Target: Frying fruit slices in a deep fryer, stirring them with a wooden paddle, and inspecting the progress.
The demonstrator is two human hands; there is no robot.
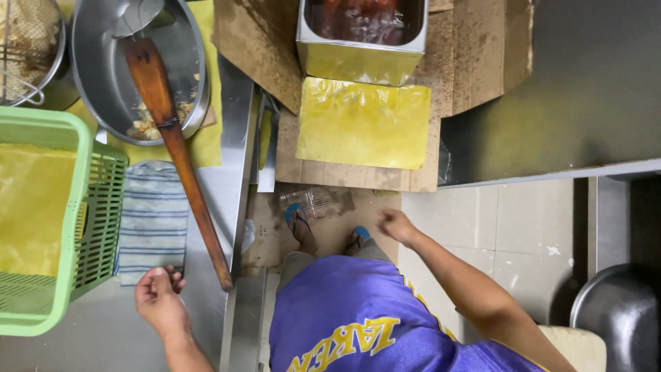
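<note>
The left hand lies low on the stainless counter, fingers curled inward and gripping nothing, its fingertips touching the near edge of a striped blue-grey cloth spread flat on that counter. Just beside the hand, to its right, ends the handle of a long wooden paddle; hand and handle are close but apart. The paddle runs diagonally up the counter, its broad blade resting inside a large steel bowl that holds a small heap of pale food scraps at its near wall. Left of the cloth stands a green plastic basket lined with yellow sheeting. A wire strainer sits at the top left corner beside the bowl. The right hand hangs off the counter over the floor, loosely closed and holding nothing. Below it are the person's feet in blue sandals on flattened cardboard. Farther out on the cardboard lies a yellow plastic sheet, and beyond it a square metal tin with dark reddish contents. A second steel bowl shows at the lower right.
</note>
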